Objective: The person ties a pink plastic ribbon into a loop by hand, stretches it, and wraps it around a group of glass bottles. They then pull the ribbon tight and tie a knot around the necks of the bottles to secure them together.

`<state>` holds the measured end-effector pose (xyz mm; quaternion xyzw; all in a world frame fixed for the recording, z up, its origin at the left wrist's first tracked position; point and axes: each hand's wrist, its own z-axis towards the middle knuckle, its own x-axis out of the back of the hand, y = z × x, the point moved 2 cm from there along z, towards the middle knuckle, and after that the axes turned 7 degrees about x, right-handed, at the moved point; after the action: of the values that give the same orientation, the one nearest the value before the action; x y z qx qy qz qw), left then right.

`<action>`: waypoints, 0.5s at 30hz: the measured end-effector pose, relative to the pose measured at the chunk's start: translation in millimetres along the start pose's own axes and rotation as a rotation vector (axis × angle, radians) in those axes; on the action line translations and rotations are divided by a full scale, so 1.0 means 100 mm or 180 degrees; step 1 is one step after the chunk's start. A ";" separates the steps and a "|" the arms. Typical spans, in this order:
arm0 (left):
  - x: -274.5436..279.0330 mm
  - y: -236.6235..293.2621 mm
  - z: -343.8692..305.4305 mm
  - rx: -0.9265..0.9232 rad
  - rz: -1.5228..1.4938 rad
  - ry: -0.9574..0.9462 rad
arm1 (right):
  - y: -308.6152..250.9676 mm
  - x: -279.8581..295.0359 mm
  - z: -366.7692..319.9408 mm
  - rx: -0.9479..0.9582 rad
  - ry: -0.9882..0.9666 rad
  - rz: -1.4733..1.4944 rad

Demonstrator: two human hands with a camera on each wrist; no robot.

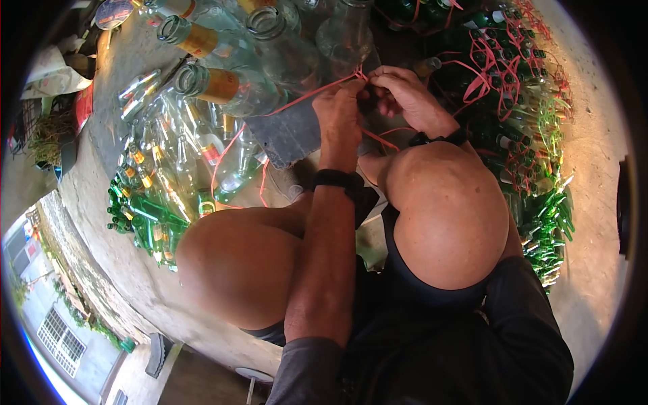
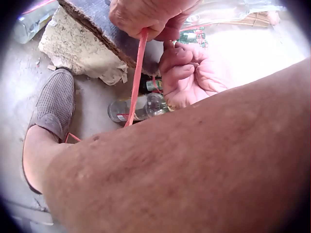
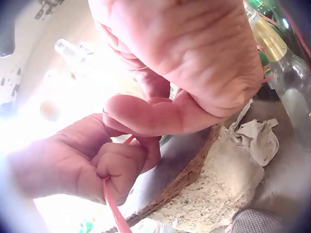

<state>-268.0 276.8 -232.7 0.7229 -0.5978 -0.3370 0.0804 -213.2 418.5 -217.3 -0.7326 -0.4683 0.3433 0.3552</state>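
Note:
Clear glass bottles, several with orange labels, stand grouped on a dark slab. A pink plastic strap runs along their near side to my two hands. My left hand grips the strap in curled fingers, and a length of strap hangs below the fist. Close against it, my right hand pinches the strap at the bottles' edge with thumb and fingers. In the right wrist view, a short bit of strap shows between the hands; the right fingertips are partly hidden.
Clear and green bottles lie piled at the left. Green bottles with tangled pink straps fill the right side. A rough pale block sits under the slab, near a shoe. My bent knees flank my forearms.

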 end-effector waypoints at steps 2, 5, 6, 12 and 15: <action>0.00 0.00 0.00 0.0039 -0.0006 0.0014 | -0.04 -0.02 -0.02 -0.0024 -0.0031 -0.0059; 0.00 0.02 -0.04 0.0052 0.0014 0.0001 | -0.01 0.00 -0.02 0.0078 -0.0113 -0.0140; 0.00 0.03 -0.04 0.0053 0.0014 0.0002 | -0.02 0.00 -0.02 0.0208 -0.0172 -0.0164; 0.00 0.07 -0.07 0.0128 0.0231 0.0136 | 0.01 0.03 0.03 0.0361 -0.0258 -0.0229; 0.00 0.06 -0.03 0.0131 0.0203 0.0113 | 0.00 0.02 0.03 0.0406 -0.0255 -0.0291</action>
<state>-270.7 274.5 -227.3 0.7109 -0.6258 -0.3090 0.0867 -215.0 420.6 -219.3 -0.6720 -0.4923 0.3849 0.3974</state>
